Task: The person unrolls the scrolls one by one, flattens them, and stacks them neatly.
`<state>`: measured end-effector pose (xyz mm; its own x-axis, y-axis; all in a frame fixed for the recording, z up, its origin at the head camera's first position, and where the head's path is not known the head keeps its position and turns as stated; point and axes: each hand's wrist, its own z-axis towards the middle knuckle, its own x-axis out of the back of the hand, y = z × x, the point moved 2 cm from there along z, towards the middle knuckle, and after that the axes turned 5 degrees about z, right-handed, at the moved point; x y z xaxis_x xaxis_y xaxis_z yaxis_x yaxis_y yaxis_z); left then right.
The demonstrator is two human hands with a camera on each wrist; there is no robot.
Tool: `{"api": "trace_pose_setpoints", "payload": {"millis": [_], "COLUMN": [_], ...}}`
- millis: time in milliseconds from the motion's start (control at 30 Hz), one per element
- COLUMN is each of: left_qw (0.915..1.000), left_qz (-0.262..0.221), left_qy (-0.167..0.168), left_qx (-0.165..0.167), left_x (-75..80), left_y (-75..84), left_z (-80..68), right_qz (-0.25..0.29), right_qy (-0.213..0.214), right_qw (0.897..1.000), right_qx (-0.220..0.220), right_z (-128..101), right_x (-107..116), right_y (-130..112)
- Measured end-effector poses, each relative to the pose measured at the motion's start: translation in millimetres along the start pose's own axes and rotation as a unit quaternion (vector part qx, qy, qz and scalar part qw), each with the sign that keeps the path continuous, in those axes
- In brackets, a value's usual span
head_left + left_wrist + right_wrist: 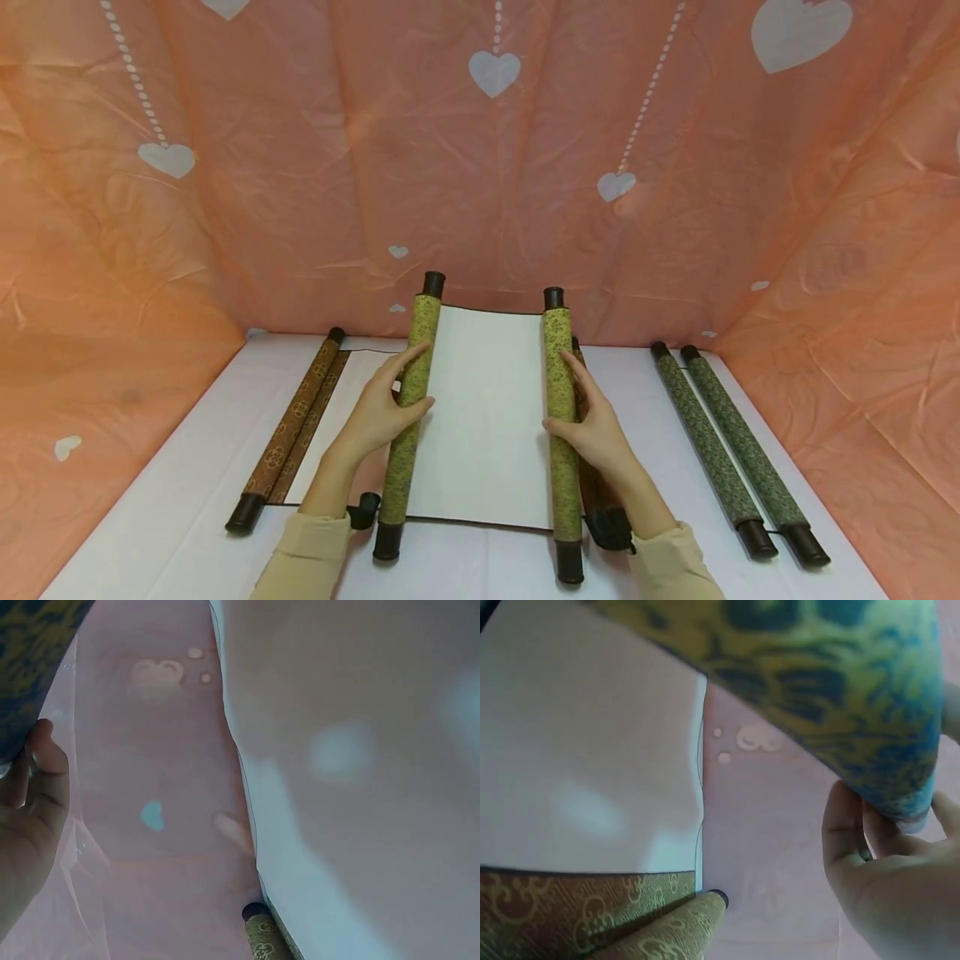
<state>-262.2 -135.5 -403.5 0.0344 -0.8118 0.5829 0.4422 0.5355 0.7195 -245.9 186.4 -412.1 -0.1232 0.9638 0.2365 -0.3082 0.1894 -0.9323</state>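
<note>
Head view alone: left hand [378,412] and right hand [592,425] each gripping yellow scroll [483,417] rollers.

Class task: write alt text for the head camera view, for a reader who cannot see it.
Two hands, left and right, hold a yellow-green scroll part-open over a white table. A brown scroll lies left, a dark green scroll right, before a pink heart-printed backdrop.

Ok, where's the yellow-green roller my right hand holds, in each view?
Head: yellow-green roller, centre-right, gripped by the right hand.
Right wrist: fills the top, above the thumb.
Left wrist: not in view.
Shared landmark: pink heart-print backdrop.
</note>
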Motion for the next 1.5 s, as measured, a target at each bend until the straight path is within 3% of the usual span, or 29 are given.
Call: {"api": "trace_pose_setpoints", "payload": {"millis": [233, 500, 733, 967, 1200, 1500], "left_qw": [0.9994, 0.9997, 0.9988, 0.9989, 0.9992, 0.9981], "left_qz": [-0.012, 0.005, 0.004, 0.043, 0.04, 0.061], "left_qy": [-0.015, -0.022, -0.025, -0.003, 0.004, 0.003], "left_qx": [0.031, 0.012, 0.041, 0.016, 0.006, 0.006], "left_x": [8.7, 15.2, 19.7, 21.4, 25.9, 33.7], "left_y": [0.3, 0.0, -4.2, -1.7, -0.9, -5.8], "left_z": [-3.1, -9.5, -12.0, -6.2, -6.7, -9.9], "right_qz": [-0.004, 0.014, 0.028, 0.051, -0.013, -0.009], "right_qy": [-0.007, -0.033, -0.047, -0.014, 0.013, -0.007], "right_qw": [1.0, 0.999, 0.998, 0.997, 0.999, 0.999], "right_qx": [0.007, -0.015, -0.02, -0.051, -0.037, -0.032], "right_z": [1.1, -5.3, -6.7, -4.8, -4.4, -8.8], "right_x": [7.9, 15.5, 22.6, 18.9, 22.7, 32.6], "right_y": [-2.4, -3.7, -4.4, -2.8, -1.6, -3.0]}}
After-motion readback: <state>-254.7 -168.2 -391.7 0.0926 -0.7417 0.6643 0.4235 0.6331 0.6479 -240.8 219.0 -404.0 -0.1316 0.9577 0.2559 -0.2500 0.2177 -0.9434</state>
